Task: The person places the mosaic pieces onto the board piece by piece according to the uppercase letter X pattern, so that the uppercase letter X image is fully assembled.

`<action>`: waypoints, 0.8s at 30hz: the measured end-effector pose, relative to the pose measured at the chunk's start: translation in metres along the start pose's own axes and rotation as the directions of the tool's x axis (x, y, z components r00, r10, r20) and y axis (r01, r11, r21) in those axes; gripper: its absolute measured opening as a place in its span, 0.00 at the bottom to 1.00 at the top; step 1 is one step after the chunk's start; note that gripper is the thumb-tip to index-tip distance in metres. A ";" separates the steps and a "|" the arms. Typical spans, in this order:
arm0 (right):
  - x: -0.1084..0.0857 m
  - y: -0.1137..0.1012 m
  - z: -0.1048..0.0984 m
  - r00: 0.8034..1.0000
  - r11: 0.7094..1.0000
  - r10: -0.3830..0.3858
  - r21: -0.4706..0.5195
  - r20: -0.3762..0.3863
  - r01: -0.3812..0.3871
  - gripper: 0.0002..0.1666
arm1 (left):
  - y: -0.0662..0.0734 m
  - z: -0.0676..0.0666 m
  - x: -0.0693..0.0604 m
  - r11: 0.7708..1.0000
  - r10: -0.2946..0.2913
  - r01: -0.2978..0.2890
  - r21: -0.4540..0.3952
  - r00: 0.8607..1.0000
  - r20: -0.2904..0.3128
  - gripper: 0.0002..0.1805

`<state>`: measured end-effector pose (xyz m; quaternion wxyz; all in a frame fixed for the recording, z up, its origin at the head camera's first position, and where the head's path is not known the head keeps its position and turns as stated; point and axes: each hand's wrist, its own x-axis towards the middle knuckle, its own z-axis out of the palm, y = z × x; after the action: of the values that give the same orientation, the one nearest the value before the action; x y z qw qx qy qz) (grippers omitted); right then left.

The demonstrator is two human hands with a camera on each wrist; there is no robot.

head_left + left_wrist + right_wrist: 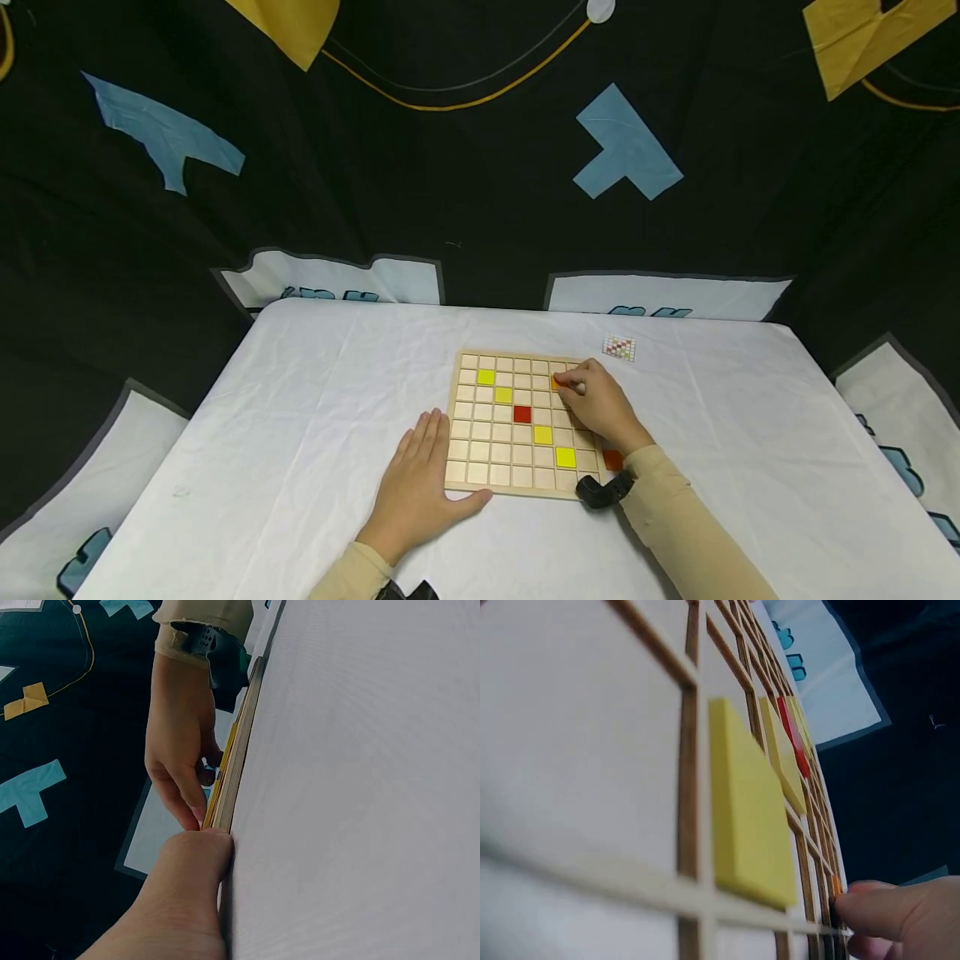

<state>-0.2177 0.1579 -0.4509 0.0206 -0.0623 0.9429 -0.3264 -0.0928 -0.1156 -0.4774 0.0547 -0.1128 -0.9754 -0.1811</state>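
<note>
A wooden grid board (480,473) lies on the white table, with yellow tiles (566,457) and a red tile (522,414) in a diagonal line of its squares. My right hand (600,404) is over the upper right squares, thumb and fingertips pinching an orange tile (555,383) that they mostly cover. In the right wrist view the orange tile (837,885) shows at the fingertips, touching the grid. My left hand (420,483) rests beside the board's left edge, fingers straight, its thumb at the near left corner. The left wrist view shows that thumb (196,851) against the board's side.
A small card (619,347) with a coloured grid pattern lies beyond the board's far right corner. An orange-red piece (613,459) sits by the board's right side, partly hidden under my right wrist. Black cloth (480,200) hangs behind the table.
</note>
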 end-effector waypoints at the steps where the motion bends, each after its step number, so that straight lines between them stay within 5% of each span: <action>1: -0.001 0.001 -0.001 1.000 1.000 -0.003 -0.001 -0.004 0.003 0.15 | 0.000 0.000 0.000 1.000 0.001 -0.001 0.000 1.000 0.000 0.64; 11: -0.021 0.015 -0.026 0.998 0.999 -0.038 -0.029 -0.041 0.037 0.18 | 0.000 0.001 0.000 1.000 -0.002 0.002 0.002 1.000 -0.004 0.65; 17: -0.034 0.031 -0.038 0.999 0.998 0.004 -0.064 0.038 -0.002 0.19 | -0.001 0.003 0.000 1.000 -0.002 0.002 0.009 1.000 -0.007 0.65; 24: -0.048 0.047 -0.045 0.992 0.994 -0.053 -0.087 0.115 0.063 0.18 | -0.002 0.005 0.001 1.000 0.010 -0.010 0.015 1.000 -0.019 0.65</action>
<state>-0.1787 0.2279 -0.4448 0.0611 -0.1089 0.9519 -0.2797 -0.0945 -0.1153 -0.4822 0.0658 -0.1156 -0.9756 -0.1748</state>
